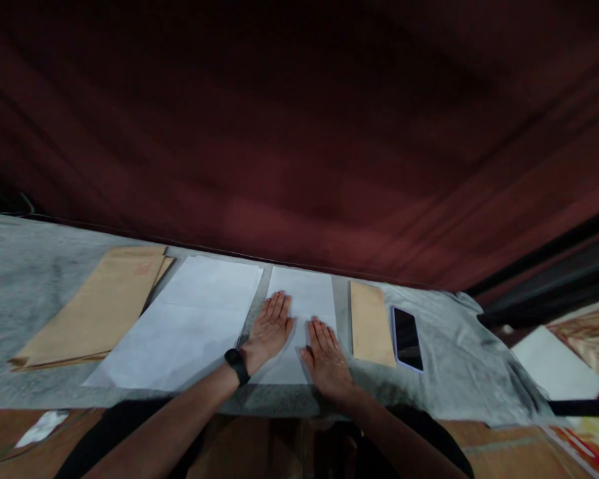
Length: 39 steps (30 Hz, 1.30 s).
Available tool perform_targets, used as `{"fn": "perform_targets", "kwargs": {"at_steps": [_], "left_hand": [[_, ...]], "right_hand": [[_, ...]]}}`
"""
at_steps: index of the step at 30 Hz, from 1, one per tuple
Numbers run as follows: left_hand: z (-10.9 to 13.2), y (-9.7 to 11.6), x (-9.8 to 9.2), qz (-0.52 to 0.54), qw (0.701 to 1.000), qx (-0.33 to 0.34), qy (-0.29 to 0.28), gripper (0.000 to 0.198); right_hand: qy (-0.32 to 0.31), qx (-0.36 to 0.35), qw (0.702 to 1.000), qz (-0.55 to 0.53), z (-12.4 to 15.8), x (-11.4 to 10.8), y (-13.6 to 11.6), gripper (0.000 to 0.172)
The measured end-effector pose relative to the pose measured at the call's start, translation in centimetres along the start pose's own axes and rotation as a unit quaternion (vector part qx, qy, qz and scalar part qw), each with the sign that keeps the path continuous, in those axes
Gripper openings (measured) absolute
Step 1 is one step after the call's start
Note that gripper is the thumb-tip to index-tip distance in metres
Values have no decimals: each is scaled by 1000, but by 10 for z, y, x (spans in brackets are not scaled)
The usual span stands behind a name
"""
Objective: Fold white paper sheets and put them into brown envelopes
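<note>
A white sheet of paper (299, 283) lies in front of me on the grey cloth. My left hand (271, 326) rests flat on its left part, fingers stretched out, with a dark band on the wrist. Lower and to the right, my right hand (328, 356) also lies flat on the sheet, fingers extended. To the left is a wide stack of white paper (180, 332). Beyond that sits a pile of large brown envelopes (94, 306). On the right are a small brown envelope (372, 322) and a phone (408, 339) with a dark screen.
A grey cloth (454, 359) covers the long, narrow surface. Behind it hangs a dark red curtain (299, 166). A scrap of white paper (42, 427) lies on the tiled floor at lower left. A white flat item (559, 366) is at far right.
</note>
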State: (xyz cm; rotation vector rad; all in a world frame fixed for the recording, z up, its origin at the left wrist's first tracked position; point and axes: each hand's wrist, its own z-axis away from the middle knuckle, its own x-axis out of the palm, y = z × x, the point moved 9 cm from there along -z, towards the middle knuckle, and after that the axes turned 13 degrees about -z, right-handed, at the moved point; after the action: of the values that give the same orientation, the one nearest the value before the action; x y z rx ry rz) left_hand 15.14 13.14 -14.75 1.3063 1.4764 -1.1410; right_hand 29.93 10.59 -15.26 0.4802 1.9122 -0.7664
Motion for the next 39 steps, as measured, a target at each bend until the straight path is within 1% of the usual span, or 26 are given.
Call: {"fn": "perform_targets", "kwargs": {"at_steps": [3, 6, 8, 10, 12, 14, 16, 17, 19, 22, 27, 29, 32, 34, 36, 39], "left_hand": [[1, -10, 0, -5, 1000, -28, -2, 60], [6, -23, -3, -9, 997, -70, -7, 60], [12, -20, -12, -1, 997, -70, 9, 60], [21, -2, -21, 18, 999, -30, 33, 60], [34, 29, -28, 45, 997, 38, 43, 59], [48, 59, -29, 64, 993, 97, 36, 58], [59, 76, -27, 64, 991, 115, 27, 57], [63, 78, -27, 61, 991, 114, 23, 58], [67, 74, -26, 51, 993, 103, 19, 61], [71, 55, -28, 33, 996, 80, 19, 64], [85, 24, -33, -3, 999, 26, 22, 64], [92, 16, -32, -15, 1000, 2, 24, 63], [104, 7, -32, -27, 999, -29, 29, 61], [106, 6, -34, -30, 998, -40, 30, 59], [100, 13, -35, -25, 999, -31, 23, 59], [73, 37, -34, -4, 1000, 14, -5, 57]], "right_hand": [[17, 9, 1000, 4, 12, -11, 5, 61], [26, 16, 1000, 4, 20, -17, 9, 63], [27, 20, 999, 6, 22, -17, 10, 64], [26, 25, 999, 9, 23, -16, 11, 65], [23, 29, 999, 9, 23, -14, 11, 66], [16, 30, 999, 7, 24, -13, 12, 65], [10, 32, 999, 6, 24, -12, 13, 62], [8, 34, 999, 6, 23, -12, 13, 61], [6, 39, 999, 6, 23, -13, 14, 59], [4, 43, 999, -3, 22, -15, 14, 59], [13, 55, 998, -27, 28, -20, 20, 65], [15, 61, 998, -30, 32, -22, 23, 67], [23, 63, 997, -35, 37, -26, 23, 64], [27, 48, 997, -47, 36, -29, 16, 62], [23, 20, 997, -65, 34, -30, 5, 61], [15, -10, 996, -82, 30, -26, -10, 58]]}}
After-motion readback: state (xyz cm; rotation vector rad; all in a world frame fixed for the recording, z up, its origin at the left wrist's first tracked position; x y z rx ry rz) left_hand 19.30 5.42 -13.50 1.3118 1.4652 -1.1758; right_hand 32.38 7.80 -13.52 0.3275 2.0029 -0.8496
